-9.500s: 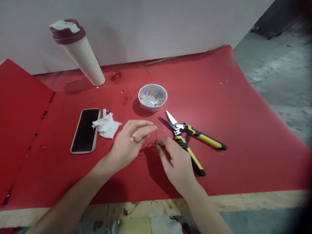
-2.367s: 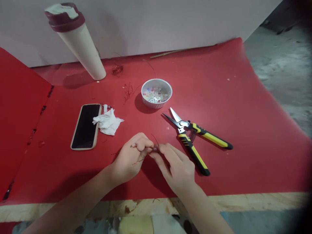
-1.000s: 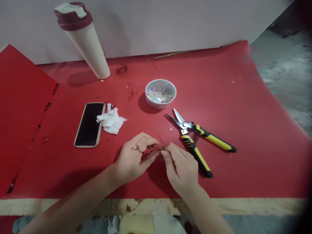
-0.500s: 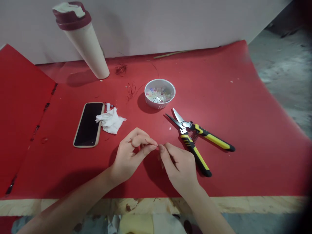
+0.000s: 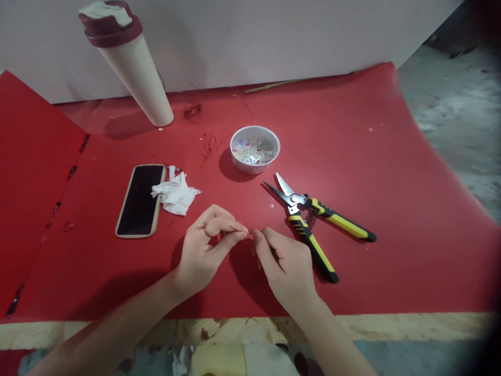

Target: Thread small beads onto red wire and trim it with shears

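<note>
My left hand (image 5: pixel 207 248) and my right hand (image 5: pixel 284 263) meet fingertip to fingertip just above the red mat (image 5: pixel 391 172). Both pinch a thin dark-red wire (image 5: pixel 249 232) that runs between them; only a short bit shows. The left thumb and forefinger are closed on it, and a small ring shows on one left finger. The right hand's fingers are curled, pinching the wire's other end. Yellow-and-black snips (image 5: pixel 313 227) lie open just right of my right hand. A small white perforated bowl (image 5: pixel 254 149) of pale beads stands beyond the hands.
A phone (image 5: pixel 140 199) lies face up at the left, with a crumpled white tissue (image 5: pixel 176 193) beside it. A tall cream tumbler with a maroon lid (image 5: pixel 127 62) stands at the back left. Red wire scraps (image 5: pixel 208 142) lie near the bowl. The mat ends at a wooden table edge (image 5: pixel 391 326).
My hands have stayed together over the same spot, working the wire. The loop seen a second ago is now mostly hidden between the fingertips. The view has shifted slightly.
</note>
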Demonstrator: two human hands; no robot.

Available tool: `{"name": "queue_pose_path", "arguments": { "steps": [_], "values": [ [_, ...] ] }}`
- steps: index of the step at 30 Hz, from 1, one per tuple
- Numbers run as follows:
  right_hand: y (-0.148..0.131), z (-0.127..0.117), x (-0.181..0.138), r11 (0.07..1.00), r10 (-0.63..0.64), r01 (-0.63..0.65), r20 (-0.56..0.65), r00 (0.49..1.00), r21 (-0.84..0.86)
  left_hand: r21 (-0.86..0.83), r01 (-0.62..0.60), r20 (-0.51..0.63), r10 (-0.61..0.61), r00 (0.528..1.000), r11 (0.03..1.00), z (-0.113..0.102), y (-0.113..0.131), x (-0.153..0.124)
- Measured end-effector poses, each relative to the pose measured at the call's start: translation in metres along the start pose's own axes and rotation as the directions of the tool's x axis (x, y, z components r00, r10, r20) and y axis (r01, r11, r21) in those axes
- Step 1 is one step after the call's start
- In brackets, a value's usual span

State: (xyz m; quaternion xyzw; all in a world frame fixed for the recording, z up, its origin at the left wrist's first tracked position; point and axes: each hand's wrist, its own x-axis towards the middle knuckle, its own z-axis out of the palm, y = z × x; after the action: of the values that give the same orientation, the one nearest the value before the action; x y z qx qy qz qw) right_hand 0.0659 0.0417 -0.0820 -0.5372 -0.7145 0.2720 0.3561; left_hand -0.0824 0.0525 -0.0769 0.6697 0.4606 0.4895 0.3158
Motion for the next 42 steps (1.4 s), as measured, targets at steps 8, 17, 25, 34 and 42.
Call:
{"name": "queue_pose_path", "arguments": {
  "steps": [8,17,25,34,42],
  "values": [
    [-0.0005,-0.0002,0.0004,1.0,0.023,-0.023,0.003,1.0,-0.002,0.08,-0.052,-0.036,0.055,0.998,0.995,-0.0009,0.0037,-0.003],
    [-0.0004,-0.0005,-0.0012,1.0,0.014,-0.013,-0.006,1.0,0.014,-0.041,0.066,0.013,-0.065,0.998,0.997,0.0008,-0.0034,0.0],
    [0.0017,-0.0005,-0.0012,0.999,-0.038,0.037,0.033,0.999,0.013,-0.114,0.2,0.047,-0.196,0.98,0.973,0.0018,-0.0032,0.0014],
    [0.0035,0.0001,0.0004,0.993,-0.118,0.118,-0.041,0.992,-0.008,-0.058,0.22,0.215,-0.203,0.955,0.974,0.0016,-0.0005,0.001],
    [0.0045,0.0008,0.0008,0.991,-0.133,0.132,-0.018,0.991,-0.038,-0.048,0.211,0.15,-0.202,0.968,0.976,0.0022,0.0,0.0024]
  ]
}}
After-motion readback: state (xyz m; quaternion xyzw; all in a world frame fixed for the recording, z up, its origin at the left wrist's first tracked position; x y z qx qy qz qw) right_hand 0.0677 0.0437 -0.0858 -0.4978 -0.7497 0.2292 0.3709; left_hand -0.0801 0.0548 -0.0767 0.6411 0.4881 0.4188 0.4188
